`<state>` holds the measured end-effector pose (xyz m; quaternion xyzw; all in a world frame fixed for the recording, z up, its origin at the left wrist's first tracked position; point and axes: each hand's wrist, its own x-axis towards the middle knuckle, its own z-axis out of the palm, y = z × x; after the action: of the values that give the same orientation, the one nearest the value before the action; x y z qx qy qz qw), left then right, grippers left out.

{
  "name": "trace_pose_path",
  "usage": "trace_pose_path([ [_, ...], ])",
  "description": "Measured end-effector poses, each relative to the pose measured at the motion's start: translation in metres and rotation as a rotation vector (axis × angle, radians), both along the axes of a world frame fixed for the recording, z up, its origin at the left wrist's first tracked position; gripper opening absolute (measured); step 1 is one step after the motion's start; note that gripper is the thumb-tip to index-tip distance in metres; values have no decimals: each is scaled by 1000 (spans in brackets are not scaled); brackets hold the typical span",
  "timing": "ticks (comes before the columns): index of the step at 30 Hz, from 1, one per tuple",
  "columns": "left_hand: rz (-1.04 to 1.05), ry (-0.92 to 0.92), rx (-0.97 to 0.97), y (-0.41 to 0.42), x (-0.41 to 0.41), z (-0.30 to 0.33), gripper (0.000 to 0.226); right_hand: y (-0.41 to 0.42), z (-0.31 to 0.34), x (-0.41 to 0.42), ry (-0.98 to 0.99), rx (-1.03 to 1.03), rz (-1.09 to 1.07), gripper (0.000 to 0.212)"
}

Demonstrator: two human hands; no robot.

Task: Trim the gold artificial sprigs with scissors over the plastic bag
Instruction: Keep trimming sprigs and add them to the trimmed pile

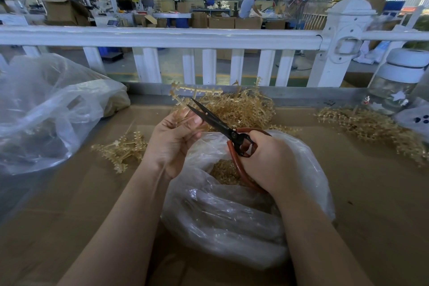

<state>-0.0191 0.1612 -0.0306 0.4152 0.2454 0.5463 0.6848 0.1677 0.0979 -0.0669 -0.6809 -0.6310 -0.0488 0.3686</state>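
Observation:
My left hand (173, 140) grips a gold sprig (183, 95) that sticks up and away from me. My right hand (267, 160) holds scissors (213, 119) with red handles and black blades. The blades are open, their tips at the sprig just above my left fingers. Both hands hover over a clear plastic bag (227, 218) whose open mouth shows gold trimmings (222, 169) inside.
A heap of gold sprigs (243, 107) lies behind my hands, another (371, 125) at right, a small bunch (123, 148) at left. A big clear bag (46, 109) sits far left, a glass jar (394, 81) far right. A white railing (185, 37) borders the cardboard-covered table (371, 193).

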Motion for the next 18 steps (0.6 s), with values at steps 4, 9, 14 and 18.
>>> trace_pose_path([
  [4, 3, 10, -10, 1, -1, -1, 16, -1, 1, -2, 8, 16, 12, 38],
  [9, 4, 15, -6, 2, -1, -2, 16, -1, 1, -2, 28, 41, 22, 44],
  [14, -5, 21, 17, 0, -2, -1, 14, 2, -1, -1, 35, 5, 16, 55],
  [18, 2, 11, -38, 2, -4, -3, 14, 0, 1, 1, 37, -18, 37, 46],
])
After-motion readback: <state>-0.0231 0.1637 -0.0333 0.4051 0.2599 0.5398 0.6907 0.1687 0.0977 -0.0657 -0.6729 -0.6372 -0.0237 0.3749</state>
